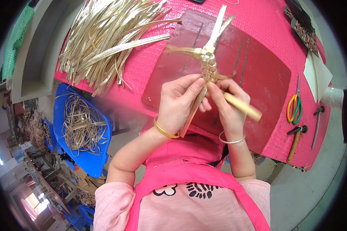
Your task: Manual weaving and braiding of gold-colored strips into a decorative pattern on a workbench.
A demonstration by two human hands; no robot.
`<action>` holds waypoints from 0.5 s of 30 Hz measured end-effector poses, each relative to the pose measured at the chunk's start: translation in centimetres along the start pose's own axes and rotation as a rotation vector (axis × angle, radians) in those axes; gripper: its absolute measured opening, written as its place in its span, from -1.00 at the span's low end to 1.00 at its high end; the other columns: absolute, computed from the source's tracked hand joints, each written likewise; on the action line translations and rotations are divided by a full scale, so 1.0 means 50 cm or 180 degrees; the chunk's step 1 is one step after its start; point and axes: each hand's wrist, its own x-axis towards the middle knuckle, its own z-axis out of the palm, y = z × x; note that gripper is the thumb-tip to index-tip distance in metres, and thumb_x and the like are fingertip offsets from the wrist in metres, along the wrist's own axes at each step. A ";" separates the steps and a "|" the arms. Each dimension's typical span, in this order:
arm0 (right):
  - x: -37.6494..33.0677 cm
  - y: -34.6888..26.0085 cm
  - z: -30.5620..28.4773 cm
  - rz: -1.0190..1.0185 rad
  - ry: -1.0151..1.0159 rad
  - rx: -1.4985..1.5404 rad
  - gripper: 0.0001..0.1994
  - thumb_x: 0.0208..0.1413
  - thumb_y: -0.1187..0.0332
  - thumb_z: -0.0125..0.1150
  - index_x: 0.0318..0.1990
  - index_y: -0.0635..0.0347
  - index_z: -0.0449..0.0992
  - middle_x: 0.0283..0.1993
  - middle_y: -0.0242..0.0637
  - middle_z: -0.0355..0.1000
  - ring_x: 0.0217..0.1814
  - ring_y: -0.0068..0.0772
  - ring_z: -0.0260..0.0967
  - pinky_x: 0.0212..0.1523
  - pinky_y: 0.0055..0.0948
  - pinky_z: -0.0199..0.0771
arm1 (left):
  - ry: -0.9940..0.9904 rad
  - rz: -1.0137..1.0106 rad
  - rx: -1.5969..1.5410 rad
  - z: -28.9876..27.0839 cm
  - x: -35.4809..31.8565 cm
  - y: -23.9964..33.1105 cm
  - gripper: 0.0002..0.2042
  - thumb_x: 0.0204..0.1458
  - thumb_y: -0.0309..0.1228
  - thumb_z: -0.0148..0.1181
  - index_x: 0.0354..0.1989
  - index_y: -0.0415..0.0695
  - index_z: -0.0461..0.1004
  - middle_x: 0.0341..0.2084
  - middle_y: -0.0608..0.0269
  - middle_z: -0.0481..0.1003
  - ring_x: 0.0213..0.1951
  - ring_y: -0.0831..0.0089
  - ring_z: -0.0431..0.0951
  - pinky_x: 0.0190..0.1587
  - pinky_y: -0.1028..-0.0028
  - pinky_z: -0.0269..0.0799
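Inspecting remotely, I note flat metallic-gold strips [108, 44] heaped on the left of the pink-covered table [254, 13], beside a dark-red rectangular mat [264, 73]. The left hand [178, 101], thumb against fingers, pinches the near end of a woven gold braid [209, 67] above the mat. Its long axis runs away from the body, far strands leaning right. The right hand [230, 106] also pinches it, a blurred pale-yellow rod [243, 107] protruding from its fingers. Open mat extends right toward orange-and-green-handled scissors [298, 97] near the table's edge.
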 end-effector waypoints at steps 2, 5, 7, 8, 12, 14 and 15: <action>-0.014 0.046 -0.011 -0.0253 0.0187 0.0326 -0.89 -0.11 0.51 0.11 -0.38 0.34 0.45 -0.46 -0.38 0.36 -0.43 -0.68 0.26 -0.46 -0.71 0.23 | 0.0059 -0.0069 -0.0278 0.004 0.004 0.001 -0.79 0.01 -0.44 -0.08 -0.24 -0.31 0.34 -0.60 0.15 0.41 -0.76 0.55 0.34 -0.74 0.69 0.24; -0.019 0.052 -0.003 0.0010 0.0108 0.1442 -0.85 -0.13 0.51 0.14 -0.35 0.35 0.45 -0.43 -0.38 0.36 -0.41 -0.68 0.25 -0.40 -0.72 0.21 | -0.0767 -0.0843 -0.1389 0.008 0.010 0.011 -0.75 0.01 -0.48 -0.08 -0.11 -0.25 0.26 -0.72 0.25 0.32 -0.84 0.64 0.23 -0.82 0.74 0.13; -0.017 0.046 -0.006 -0.0190 -0.0219 0.1642 -0.86 -0.15 0.51 0.16 -0.37 0.35 0.44 -0.41 -0.40 0.35 -0.39 -0.66 0.25 -0.36 -0.73 0.22 | -0.1052 -0.0918 -0.1480 0.003 0.011 0.017 -0.72 0.00 -0.48 -0.07 -0.09 -0.27 0.23 -0.69 0.23 0.32 -0.82 0.62 0.25 -0.82 0.74 0.13; -0.016 0.045 -0.004 -0.0205 -0.0228 0.1648 -0.86 -0.15 0.51 0.16 -0.37 0.35 0.44 -0.41 -0.40 0.35 -0.39 -0.66 0.25 -0.36 -0.73 0.22 | -0.1328 -0.0991 -0.1567 -0.001 0.010 0.021 -0.68 -0.01 -0.47 -0.06 -0.06 -0.28 0.19 -0.66 0.20 0.33 -0.81 0.60 0.26 -0.83 0.74 0.12; -0.006 0.069 -0.006 -0.0362 -0.0242 0.2479 -0.87 -0.16 0.56 0.14 -0.39 0.28 0.38 -0.36 -0.35 0.37 -0.32 -0.61 0.31 -0.28 -0.69 0.28 | -0.0308 0.0221 0.0760 0.015 -0.007 0.046 -0.64 -0.07 -0.51 0.03 -0.06 -0.28 0.21 -0.43 0.19 0.38 -0.41 0.55 0.42 -0.36 0.64 0.37; -0.020 0.042 0.013 -0.0376 0.0145 0.1882 -0.83 -0.16 0.54 0.14 -0.36 0.28 0.33 -0.36 -0.32 0.35 -0.34 -0.54 0.31 -0.25 -0.62 0.30 | -0.0530 0.0709 0.0455 0.002 -0.022 0.029 -0.77 -0.09 -0.55 0.03 -0.21 -0.31 0.35 -0.36 0.20 0.40 -0.28 0.51 0.40 -0.20 0.58 0.31; -0.025 0.035 0.018 -0.0367 0.0159 0.1738 -0.80 -0.16 0.58 0.12 -0.32 0.27 0.32 -0.35 -0.32 0.34 -0.29 -0.53 0.31 -0.21 -0.60 0.29 | -0.0291 0.0564 0.0693 -0.003 -0.023 0.031 -0.77 -0.08 -0.54 0.03 -0.21 -0.32 0.34 -0.38 0.19 0.41 -0.33 0.51 0.41 -0.25 0.59 0.34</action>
